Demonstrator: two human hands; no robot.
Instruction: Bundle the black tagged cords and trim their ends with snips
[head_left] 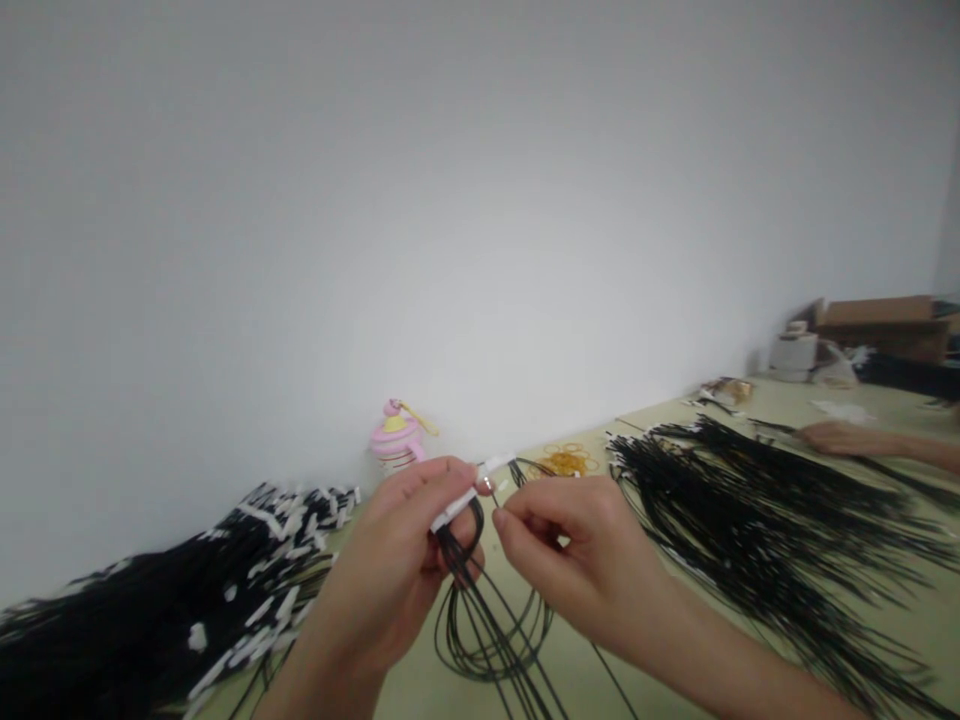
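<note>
My left hand (409, 545) is closed around a looped bundle of thin black wires (491, 640) with a white connector (454, 510) at its end. The wires loop and hang down below my fingers. My right hand (574, 545) pinches a single thin dark wire (494, 494) just to the right of the left fingertips. A small shiny bit shows at the tip of that wire, close to the connector. Another white piece (498, 464) shows just beyond my left fingertips, and what it joins is partly hidden.
Black wire bundles with white ends (285, 530) are piled at left. More black wires (750, 510) spread at right, near another person's hand (840, 438). A pink cup (397, 445) and yellow rubber bands (567, 460) stand near the wall. A cardboard box (881, 328) is far right.
</note>
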